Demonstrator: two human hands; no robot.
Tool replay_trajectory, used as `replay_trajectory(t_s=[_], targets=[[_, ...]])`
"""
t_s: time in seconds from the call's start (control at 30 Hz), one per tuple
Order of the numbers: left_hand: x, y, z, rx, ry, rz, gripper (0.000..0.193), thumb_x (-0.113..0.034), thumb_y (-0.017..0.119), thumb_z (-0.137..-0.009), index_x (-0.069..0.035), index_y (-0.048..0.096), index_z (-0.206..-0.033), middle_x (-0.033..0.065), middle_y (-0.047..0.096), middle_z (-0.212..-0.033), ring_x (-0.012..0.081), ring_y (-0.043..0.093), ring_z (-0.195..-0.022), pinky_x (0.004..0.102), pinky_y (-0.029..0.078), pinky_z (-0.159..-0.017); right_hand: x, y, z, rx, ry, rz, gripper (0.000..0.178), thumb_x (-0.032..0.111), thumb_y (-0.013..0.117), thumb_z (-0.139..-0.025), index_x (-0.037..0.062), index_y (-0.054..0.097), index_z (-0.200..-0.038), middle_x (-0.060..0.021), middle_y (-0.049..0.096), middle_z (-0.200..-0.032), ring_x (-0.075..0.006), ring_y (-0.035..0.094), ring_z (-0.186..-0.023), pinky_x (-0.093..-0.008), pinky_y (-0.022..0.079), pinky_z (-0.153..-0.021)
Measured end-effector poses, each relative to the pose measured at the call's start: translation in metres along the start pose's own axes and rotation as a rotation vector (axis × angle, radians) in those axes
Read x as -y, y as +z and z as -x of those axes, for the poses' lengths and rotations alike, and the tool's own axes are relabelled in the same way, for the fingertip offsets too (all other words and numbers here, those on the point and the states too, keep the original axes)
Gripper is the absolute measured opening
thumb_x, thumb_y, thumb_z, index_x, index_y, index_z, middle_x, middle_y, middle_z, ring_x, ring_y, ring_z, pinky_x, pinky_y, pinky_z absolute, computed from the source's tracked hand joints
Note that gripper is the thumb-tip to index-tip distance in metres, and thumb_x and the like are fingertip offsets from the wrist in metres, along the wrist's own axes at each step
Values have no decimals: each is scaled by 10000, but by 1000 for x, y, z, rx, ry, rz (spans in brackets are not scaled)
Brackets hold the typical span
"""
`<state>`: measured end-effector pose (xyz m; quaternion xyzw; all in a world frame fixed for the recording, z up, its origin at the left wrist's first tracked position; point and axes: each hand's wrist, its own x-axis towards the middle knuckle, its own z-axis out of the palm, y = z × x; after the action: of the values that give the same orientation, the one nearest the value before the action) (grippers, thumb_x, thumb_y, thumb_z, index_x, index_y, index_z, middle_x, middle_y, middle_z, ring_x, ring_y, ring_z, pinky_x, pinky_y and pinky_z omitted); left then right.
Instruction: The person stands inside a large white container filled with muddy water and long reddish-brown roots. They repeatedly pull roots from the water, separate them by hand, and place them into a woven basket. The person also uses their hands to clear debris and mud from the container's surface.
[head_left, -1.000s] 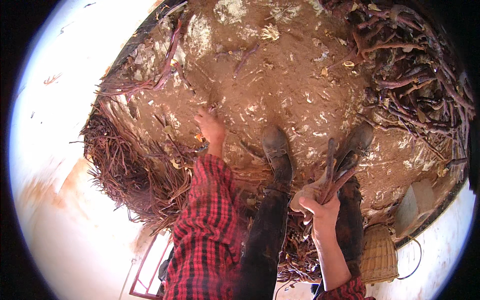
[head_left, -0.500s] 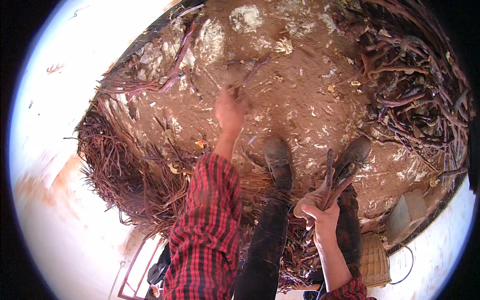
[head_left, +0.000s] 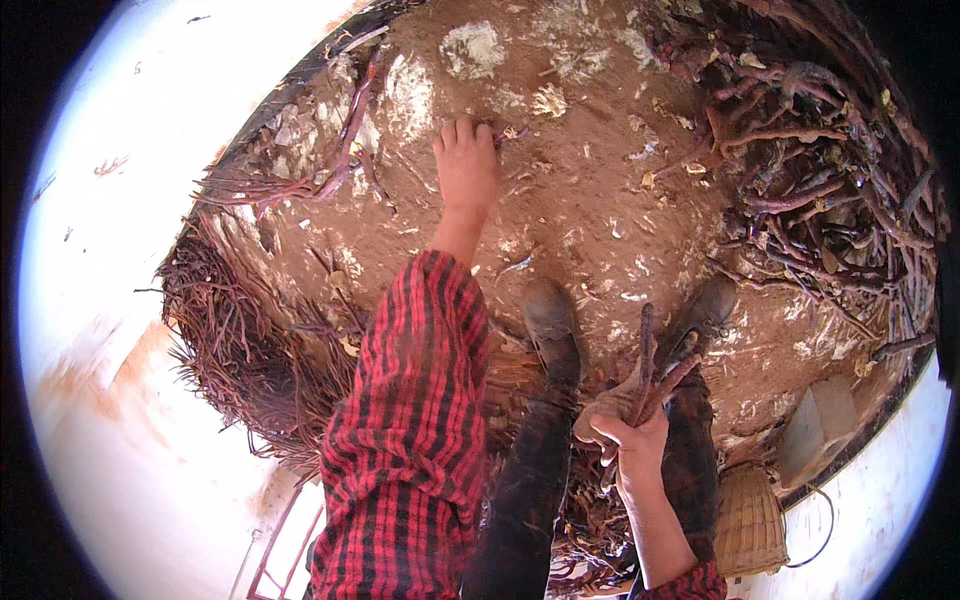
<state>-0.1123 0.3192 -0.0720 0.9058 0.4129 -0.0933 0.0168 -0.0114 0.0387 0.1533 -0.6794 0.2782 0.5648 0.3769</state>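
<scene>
My left hand (head_left: 466, 170) reaches down to the brown earth floor (head_left: 570, 190), back of the hand up and fingers curled over a thin purplish root-like stick (head_left: 515, 133). One end of this stick shows beside the fingers; the thumb and the rest of the stick are hidden. Close to my right leg, my right hand (head_left: 635, 440) is closed round several thick brown root-like sticks (head_left: 645, 365). Their ends fan out past the fingers, pointing away from me. Both sleeves are red and black checked.
A large heap of root-like sticks (head_left: 820, 190) lies at the right. Thinner ones form a bundled pile (head_left: 250, 340) at the left, with a few long reddish ones (head_left: 340, 165) beyond. A wicker basket (head_left: 752, 520) and a grey block (head_left: 818, 430) stand at the lower right.
My left hand has moved farther away, down onto the thin stick on the floor, and is no longer blurred. The right hand keeps its sticks, shifted slightly left and down.
</scene>
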Motion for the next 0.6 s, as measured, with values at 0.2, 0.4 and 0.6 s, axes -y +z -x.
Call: replay_trajectory(t_s=[0.2,0.4,0.6], targets=[[7,10,-6,171,-91,-56,149,-117,552,-794,-70,548,-936,163,609,-968,324,573,-962,431,392,-865,4,-8,2,37,-2,-37,428,-9,725,-635,24,533,-1017,-23,597,-791,-117,575,-629,-243,454,-545],[17,9,29,268,-194,22,224,-216,648,-762,-73,597,-927,150,619,-954,314,587,-931,431,473,-792,1,-13,0,6,-44,1,411,-5,734,-637,25,529,-992,-21,595,-788,-112,581,-646,-244,461,-566],[-4,14,50,337,-448,21,247,-267,683,-745,-92,638,-913,127,613,-973,321,577,-964,427,488,-792,8,-20,15,72,-60,-84,460,-2,741,-624,20,527,-1030,-29,600,-787,-122,585,-625,-244,463,-527]])
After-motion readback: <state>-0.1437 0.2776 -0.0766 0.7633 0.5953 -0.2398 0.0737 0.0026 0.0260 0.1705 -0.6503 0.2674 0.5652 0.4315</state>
